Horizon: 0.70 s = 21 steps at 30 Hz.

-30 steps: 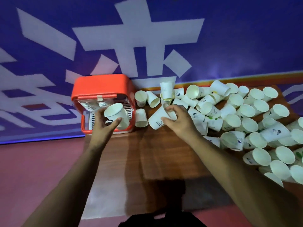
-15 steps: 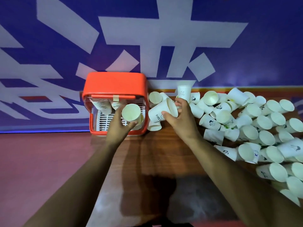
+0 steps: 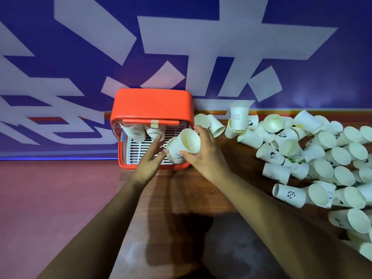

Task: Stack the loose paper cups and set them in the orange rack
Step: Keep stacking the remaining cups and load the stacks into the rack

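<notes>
The orange rack (image 3: 151, 105) stands at the table's far left, with a white slatted floor and two nested cup stacks (image 3: 133, 132) lying at its back. Over its right front corner I hold a short cup stack (image 3: 176, 156); my left hand (image 3: 150, 158) has its thumb and fingers on the stack's left side. My right hand (image 3: 203, 152) grips a white paper cup (image 3: 190, 140), mouth toward me, which sits in the top of that stack. Loose paper cups (image 3: 314, 158) lie in a heap to the right.
One cup (image 3: 239, 117) stands upright near the back wall, and a few more lie just right of the rack (image 3: 211, 122). The wooden table (image 3: 181, 208) ends at its left edge beside the rack, above a reddish floor (image 3: 50, 198). A blue banner wall stands behind.
My right hand carried its cup left and down onto the cup in my left hand. Both hands have moved toward the rack's right front corner.
</notes>
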Tool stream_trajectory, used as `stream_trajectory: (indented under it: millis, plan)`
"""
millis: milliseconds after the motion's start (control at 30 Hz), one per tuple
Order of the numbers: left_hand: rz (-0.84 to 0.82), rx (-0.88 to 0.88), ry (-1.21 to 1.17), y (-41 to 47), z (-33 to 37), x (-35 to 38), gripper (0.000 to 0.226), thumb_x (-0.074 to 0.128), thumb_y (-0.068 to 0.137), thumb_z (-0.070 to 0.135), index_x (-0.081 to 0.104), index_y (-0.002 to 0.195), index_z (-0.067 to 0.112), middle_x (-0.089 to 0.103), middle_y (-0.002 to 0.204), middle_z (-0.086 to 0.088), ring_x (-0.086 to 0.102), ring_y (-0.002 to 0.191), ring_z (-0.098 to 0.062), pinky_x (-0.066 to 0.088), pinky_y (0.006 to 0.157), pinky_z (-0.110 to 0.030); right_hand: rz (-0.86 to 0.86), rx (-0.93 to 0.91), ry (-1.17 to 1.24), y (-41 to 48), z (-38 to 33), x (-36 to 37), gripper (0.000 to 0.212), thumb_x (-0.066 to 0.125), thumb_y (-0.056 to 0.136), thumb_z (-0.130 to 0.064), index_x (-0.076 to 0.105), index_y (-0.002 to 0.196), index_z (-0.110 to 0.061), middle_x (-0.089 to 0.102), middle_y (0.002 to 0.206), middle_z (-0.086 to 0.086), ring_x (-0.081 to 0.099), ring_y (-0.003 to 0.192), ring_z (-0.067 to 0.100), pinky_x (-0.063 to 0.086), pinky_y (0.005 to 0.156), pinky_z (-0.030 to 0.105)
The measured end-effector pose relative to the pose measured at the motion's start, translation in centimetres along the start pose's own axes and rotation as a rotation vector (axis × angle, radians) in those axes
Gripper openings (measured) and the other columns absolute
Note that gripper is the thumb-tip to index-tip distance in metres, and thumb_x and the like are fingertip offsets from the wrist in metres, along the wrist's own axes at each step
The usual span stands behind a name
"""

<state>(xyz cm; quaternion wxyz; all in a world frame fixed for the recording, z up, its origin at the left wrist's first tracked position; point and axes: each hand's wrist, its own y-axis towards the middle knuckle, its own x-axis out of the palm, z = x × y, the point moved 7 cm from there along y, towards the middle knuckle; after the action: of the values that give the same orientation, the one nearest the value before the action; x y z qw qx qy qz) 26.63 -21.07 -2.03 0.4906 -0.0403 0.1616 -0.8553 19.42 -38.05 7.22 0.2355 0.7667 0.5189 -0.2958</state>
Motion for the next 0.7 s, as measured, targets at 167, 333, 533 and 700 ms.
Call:
stream_trajectory:
  millis: [167,333,533,700]
  plan:
    - [0.017,-0.074,-0.095,-0.4,-0.4,-0.9,0.041,0.054,0.100,0.038,0.054,0.142,0.033,0.057,0.142,0.009,0.052,0.132,-0.010,0.037,0.116,-0.041,-0.014,-0.134,-0.244,0.2,-0.5,2.5,0.077,0.079,0.074,-0.033,0.045,0.138,-0.007,0.049,0.138,0.009,0.047,0.127,0.027,0.040,0.106,0.039]
    - [-0.039,-0.062,-0.088,-0.3,-0.7,-0.2,0.042,0.060,0.098,0.039,0.055,0.140,0.034,0.061,0.136,0.011,0.056,0.127,-0.007,0.044,0.110,-0.034,-0.121,-0.078,-0.212,0.1,1.0,4.4,0.078,0.078,0.077,-0.033,0.043,0.141,-0.006,0.048,0.140,0.009,0.046,0.129,0.027,0.042,0.106,0.040]
    - [-0.065,-0.006,-0.038,-0.1,-1.0,0.5,0.041,0.063,0.098,0.021,0.057,0.138,0.027,0.065,0.132,0.008,0.060,0.123,-0.012,0.049,0.104,-0.032,-0.077,0.085,-0.119,0.4,3.0,4.8,0.076,0.076,0.079,-0.036,0.044,0.143,-0.012,0.050,0.137,0.004,0.044,0.127,0.022,0.040,0.107,0.035]
    - [-0.011,0.021,0.029,0.1,-0.9,0.7,0.035,0.067,0.095,0.024,0.062,0.129,0.027,0.066,0.128,0.009,0.063,0.116,-0.015,0.052,0.101,-0.039,-0.115,0.260,0.054,-0.1,4.6,5.6,0.077,0.081,0.074,-0.036,0.046,0.141,-0.019,0.050,0.133,0.001,0.051,0.120,0.020,0.050,0.098,0.042]
